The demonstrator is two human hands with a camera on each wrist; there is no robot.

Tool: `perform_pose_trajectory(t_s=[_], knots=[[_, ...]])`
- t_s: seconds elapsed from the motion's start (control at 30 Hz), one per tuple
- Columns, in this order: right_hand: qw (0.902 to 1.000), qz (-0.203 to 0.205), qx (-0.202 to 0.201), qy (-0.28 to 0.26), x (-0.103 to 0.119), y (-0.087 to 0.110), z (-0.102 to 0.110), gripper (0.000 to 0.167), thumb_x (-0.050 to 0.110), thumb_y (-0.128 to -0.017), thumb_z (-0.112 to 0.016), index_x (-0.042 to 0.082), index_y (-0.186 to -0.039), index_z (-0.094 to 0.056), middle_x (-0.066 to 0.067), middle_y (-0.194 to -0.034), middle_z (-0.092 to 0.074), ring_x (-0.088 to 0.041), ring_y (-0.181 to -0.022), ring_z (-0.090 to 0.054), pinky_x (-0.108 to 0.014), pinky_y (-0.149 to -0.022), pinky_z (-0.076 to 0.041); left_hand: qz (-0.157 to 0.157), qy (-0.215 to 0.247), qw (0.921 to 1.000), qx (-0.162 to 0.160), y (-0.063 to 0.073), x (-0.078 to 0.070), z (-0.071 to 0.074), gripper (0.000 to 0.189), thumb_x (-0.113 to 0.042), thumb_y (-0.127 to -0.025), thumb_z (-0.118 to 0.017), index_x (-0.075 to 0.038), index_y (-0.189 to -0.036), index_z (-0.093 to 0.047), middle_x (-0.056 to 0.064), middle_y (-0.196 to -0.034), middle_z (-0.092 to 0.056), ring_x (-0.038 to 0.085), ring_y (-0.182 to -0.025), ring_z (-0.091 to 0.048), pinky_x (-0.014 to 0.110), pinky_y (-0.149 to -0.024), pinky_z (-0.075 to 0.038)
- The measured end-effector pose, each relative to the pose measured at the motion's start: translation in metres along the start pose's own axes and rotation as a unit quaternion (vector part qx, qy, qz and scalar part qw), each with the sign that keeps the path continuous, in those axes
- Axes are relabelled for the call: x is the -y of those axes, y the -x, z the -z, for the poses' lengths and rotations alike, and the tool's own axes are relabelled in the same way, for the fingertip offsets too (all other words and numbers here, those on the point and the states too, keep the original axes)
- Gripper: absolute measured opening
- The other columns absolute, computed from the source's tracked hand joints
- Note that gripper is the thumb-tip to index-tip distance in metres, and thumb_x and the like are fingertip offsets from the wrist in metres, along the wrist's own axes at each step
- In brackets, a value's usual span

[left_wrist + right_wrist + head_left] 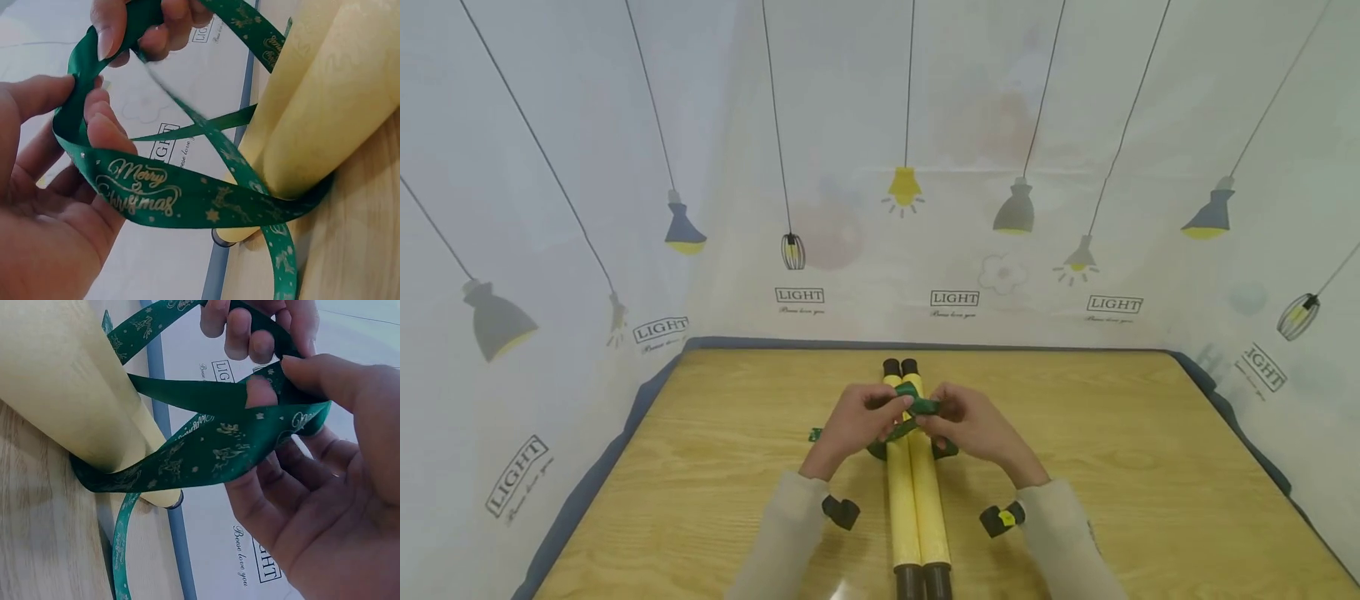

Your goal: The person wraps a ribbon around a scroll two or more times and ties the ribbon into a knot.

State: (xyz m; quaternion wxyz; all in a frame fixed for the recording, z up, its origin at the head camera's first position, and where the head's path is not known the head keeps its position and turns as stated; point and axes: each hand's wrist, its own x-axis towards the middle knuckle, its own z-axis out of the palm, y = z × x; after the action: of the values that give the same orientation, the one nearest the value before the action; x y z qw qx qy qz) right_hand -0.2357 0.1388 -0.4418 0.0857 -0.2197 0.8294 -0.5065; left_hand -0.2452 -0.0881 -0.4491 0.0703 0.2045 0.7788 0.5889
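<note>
- My left hand (pixel 859 418) pinches the green Merry Christmas ribbon (pixel 187 201) between thumb and curled fingers, on the left side of the tubes.
- My right hand (pixel 979 423) pinches the same ribbon from the right, thumb against fingertips; the two hands are close together, with the twisted band between them.
- The ribbon stands in a loose loop above the two pale yellow tubes (pixel 902 500), comes out low on both sides of them and curves round toward their underside, which I cannot see. A tail of it reaches out to the left.
- The tubes lie side by side, touching, lengthwise on the wood-grain table (pixel 715 475), with dark end caps (pixel 911 581) at near and far ends.
- I judge the ribbon light, thin and limp, its face smooth enough to slide under a loose pinch; it twists easily and could crease, but hardly break.
- The best hold seems a flat thumb-and-finger pinch close to where the strands cross, one side per hand.
- The tubes look firm and round, so they may roll apart if pulled unevenly; their material I cannot tell.
</note>
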Motion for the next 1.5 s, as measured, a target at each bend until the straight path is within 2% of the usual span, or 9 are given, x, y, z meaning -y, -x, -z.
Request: perform_pose_trajectory(t_s=[0.23, 0.4, 0.6, 0.7, 0.83, 0.93, 1.13, 1.3, 1.5], knots=[[0.9944, 0.046, -0.080, 0.052, -0.004, 0.000, 0.001, 0.017, 0.028, -0.093, -0.078, 0.019, -0.087, -0.065, -0.001, -0.117, -0.069, -0.020, -0.099, -0.065, -0.043, -0.083, -0.052, 0.002, -0.003, 0.9985, -0.054, -0.001, -0.001, -0.004, 0.030, -0.036, -0.097, -0.072, -0.006, -0.096, -0.077, 0.015, -0.087, -0.069, 0.024, -0.053, -0.059, 0.045, -0.057, -0.056], [0.9951, 0.051, -0.074, 0.041, -0.003, 0.002, 0.001, 0.020, 0.028, -0.093, -0.078, 0.020, -0.082, -0.063, 0.002, -0.092, -0.069, -0.019, -0.087, -0.063, -0.036, -0.076, -0.049, -0.002, 0.015, 0.9958, -0.090, -0.001, -0.003, -0.006, 0.022, -0.027, -0.094, -0.077, -0.005, -0.096, -0.073, 0.023, -0.090, -0.073, 0.033, -0.054, -0.062, 0.049, -0.056, -0.056], [0.9958, 0.043, -0.070, 0.041, -0.002, 0.002, 0.001, 0.021, 0.030, -0.094, -0.077, 0.017, -0.086, -0.062, 0.002, -0.081, -0.063, -0.017, -0.073, -0.058, -0.028, -0.062, -0.045, -0.005, 0.051, 0.9932, -0.104, -0.001, -0.006, -0.007, 0.048, -0.016, -0.092, -0.079, -0.010, -0.129, -0.050, 0.027, -0.088, -0.073, 0.044, -0.066, -0.066, 0.029, -0.050, -0.050], [0.9959, 0.043, -0.068, 0.042, -0.002, 0.003, 0.001, 0.021, 0.030, -0.094, -0.077, 0.018, -0.087, -0.062, 0.002, -0.083, -0.065, -0.016, -0.073, -0.058, -0.027, -0.060, -0.045, -0.016, 0.007, 0.9950, -0.098, 0.000, -0.007, -0.006, 0.046, -0.019, -0.093, -0.078, -0.013, -0.133, -0.058, 0.022, -0.089, -0.074, 0.040, -0.070, -0.067, 0.026, -0.054, -0.050], [0.9961, 0.039, -0.067, 0.042, -0.002, 0.003, 0.003, 0.022, 0.032, -0.094, -0.076, 0.018, -0.087, -0.062, 0.001, -0.083, -0.065, -0.018, -0.073, -0.059, -0.027, -0.059, -0.045, -0.024, -0.104, 0.9914, -0.076, 0.001, -0.007, -0.002, 0.018, -0.028, -0.096, -0.074, -0.014, -0.107, -0.078, 0.005, -0.091, -0.076, 0.017, -0.078, -0.065, 0.027, -0.068, -0.052], [0.9960, 0.039, -0.068, 0.043, -0.003, 0.004, 0.004, 0.023, 0.034, -0.094, -0.076, 0.018, -0.086, -0.061, 0.001, -0.081, -0.064, -0.019, -0.071, -0.057, -0.027, -0.056, -0.044, -0.029, -0.152, 0.9868, -0.049, 0.001, -0.007, 0.002, 0.025, -0.032, -0.099, -0.069, -0.010, -0.094, -0.080, -0.001, -0.087, -0.069, 0.012, -0.075, -0.055, 0.028, -0.070, -0.048], [0.9959, 0.034, -0.066, 0.051, -0.005, 0.003, 0.004, 0.024, 0.037, -0.096, -0.074, 0.019, -0.086, -0.062, 0.001, -0.082, -0.065, -0.018, -0.069, -0.056, -0.027, -0.056, -0.045, -0.027, -0.141, 0.9894, 0.018, 0.004, -0.008, 0.008, 0.036, -0.038, -0.103, -0.062, -0.008, -0.089, -0.077, -0.001, -0.093, -0.061, 0.016, -0.083, -0.051, 0.032, -0.075, -0.044], [0.9952, 0.024, -0.075, 0.059, -0.004, 0.002, 0.004, 0.022, 0.038, -0.096, -0.073, 0.020, -0.086, -0.064, 0.001, -0.083, -0.067, -0.020, -0.069, -0.058, -0.028, -0.055, -0.047, 0.011, -0.105, 0.9924, 0.063, 0.006, -0.012, 0.009, 0.034, -0.046, -0.092, -0.076, -0.015, -0.081, -0.069, -0.006, -0.076, -0.057, 0.012, -0.067, -0.049, 0.028, -0.065, -0.043], [0.9946, 0.021, -0.077, 0.066, -0.005, 0.001, 0.004, 0.023, 0.039, -0.096, -0.073, 0.020, -0.087, -0.065, 0.001, -0.081, -0.066, -0.025, -0.073, -0.058, -0.028, -0.057, -0.045, -0.003, -0.120, 0.9917, 0.048, 0.006, -0.012, 0.005, 0.029, -0.029, -0.092, -0.079, -0.012, -0.078, -0.059, -0.002, -0.080, -0.051, 0.013, -0.070, -0.047, 0.026, -0.064, -0.043]])
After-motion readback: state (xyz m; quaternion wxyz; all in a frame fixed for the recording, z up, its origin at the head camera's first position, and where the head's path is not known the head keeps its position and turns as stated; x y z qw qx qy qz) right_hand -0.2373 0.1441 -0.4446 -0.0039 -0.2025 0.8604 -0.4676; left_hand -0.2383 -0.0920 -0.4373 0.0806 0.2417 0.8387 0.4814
